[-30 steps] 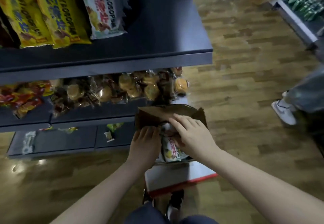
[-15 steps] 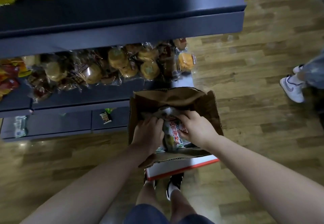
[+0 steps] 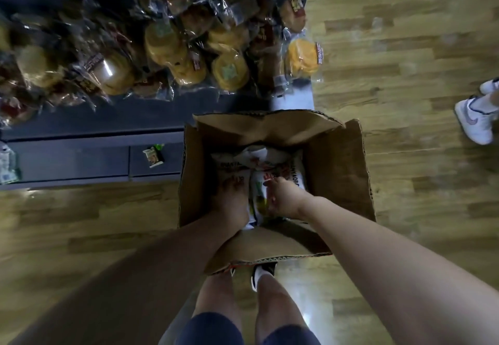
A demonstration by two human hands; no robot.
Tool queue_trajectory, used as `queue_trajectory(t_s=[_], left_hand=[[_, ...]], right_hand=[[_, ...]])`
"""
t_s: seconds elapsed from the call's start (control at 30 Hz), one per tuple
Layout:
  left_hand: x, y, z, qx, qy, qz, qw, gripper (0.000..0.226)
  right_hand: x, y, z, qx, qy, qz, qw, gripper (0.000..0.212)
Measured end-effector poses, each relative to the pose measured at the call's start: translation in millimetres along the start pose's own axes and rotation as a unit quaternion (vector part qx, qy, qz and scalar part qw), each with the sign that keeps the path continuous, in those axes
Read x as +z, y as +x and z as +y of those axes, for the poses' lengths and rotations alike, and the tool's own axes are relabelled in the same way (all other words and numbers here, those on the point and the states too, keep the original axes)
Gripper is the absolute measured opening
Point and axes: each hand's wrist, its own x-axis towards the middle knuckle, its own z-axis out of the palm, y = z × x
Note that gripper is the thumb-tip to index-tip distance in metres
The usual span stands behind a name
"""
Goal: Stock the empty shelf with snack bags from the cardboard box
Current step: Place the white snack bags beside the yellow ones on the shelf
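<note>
Both hands down inside the cardboard box [image 3: 337,172], which sits on the floor just right of the shelf unit [image 3: 89,131], flaps splayed outward so arms can reach in from above. Snack bags [image 3: 272,161] lie packed in the box bottom, white w/ red print.

Right hand [image 3: 286,196]: fingers curled down onto a bag, looks like gripping it, prob. to lift out. Left hand [image 3: 233,196]: pressed in beside the same bags, in shadow; fingers buried, can't tell if gripping or flat.

Wrapped buns [image 3: 172,47] fill the shelf at far left, so that level isn't the empty one. Target shelf not in view, cut off at top. Print on bags too blurred to read in full. Another person's shoe [image 3: 475,118] at right edge, body cut off.
</note>
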Motion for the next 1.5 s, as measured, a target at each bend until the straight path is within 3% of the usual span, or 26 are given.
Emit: queue_trajectory(t_s=[0.17,0.23,0.4,0.53,0.83,1.03,1.2,1.33,1.5], left_hand=[[23.8,20.5,1.3,-0.046,-0.02,0.014,0.999,0.067],[26.7,29.9,3.2,-0.036,-0.007,0.075,0.997,0.071],[37.4,55.1,12.2,-0.06,-0.025,0.105,0.992,0.072],[57.8,69.8,11.9,-0.041,-0.024,0.038,0.998,0.066],[61.2,71.2,10.6,-0.056,-0.065,0.08,0.993,0.058],[59.0,66.2,12.9,-0.078,-0.072,0.055,0.993,0.058],[47.7,58.8,15.2,-0.091,-0.075,0.046,0.992,0.052],[38.0,44.3,14.1,-0.085,-0.072,0.073,0.991,0.051],[17.3,24.6,14.2,-0.062,-0.07,0.104,0.99,0.049]], right_hand=[[21.4,30.9,-0.7,0.04,0.028,-0.056,0.997,0.073],[25.1,42.4,-0.5,0.048,0.038,-0.034,0.998,0.075],[26.4,64.8,0.3,0.053,0.036,-0.01,0.998,0.083],[36.8,71.9,-3.0,0.067,0.005,-0.002,0.998,0.082],[54.9,86.0,-12.1,0.128,0.079,0.048,0.988,0.07],[51.3,79.1,-8.1,0.104,0.112,0.059,0.986,0.066],[29.5,64.9,-7.4,0.065,0.103,0.022,0.992,0.057],[3.5,40.2,-16.2,0.044,0.053,-0.019,0.997,0.053],[-14.5,7.8,-17.2,0.054,0.053,-0.014,0.997,0.056]])
